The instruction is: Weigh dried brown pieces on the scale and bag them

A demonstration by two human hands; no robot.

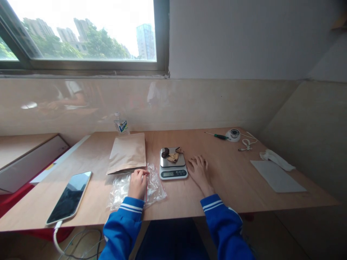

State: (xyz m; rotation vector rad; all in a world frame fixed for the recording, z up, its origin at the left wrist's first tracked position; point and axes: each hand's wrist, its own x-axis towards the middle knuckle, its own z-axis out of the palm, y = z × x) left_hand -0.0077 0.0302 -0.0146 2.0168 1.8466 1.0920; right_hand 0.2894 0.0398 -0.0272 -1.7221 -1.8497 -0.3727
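Observation:
A small digital kitchen scale (173,168) stands on the wooden table (230,180) with dark and tan dried pieces (171,154) on its steel plate. My right hand (199,171) lies flat on the table just right of the scale, fingers spread, holding nothing. My left hand (138,183) rests on a clear plastic zip bag (155,187) with its fingers curled down onto the bag's top edge. A brown kraft paper pouch (127,153) lies flat just beyond the left hand.
A phone (69,196) on a white cable lies at the near left. A plastic bottle (121,124) stands by the wall. At the far right are a green-handled screwdriver (218,136), a round white device (234,134) with cord, a white cloth (276,159) and a grey sheet (278,176).

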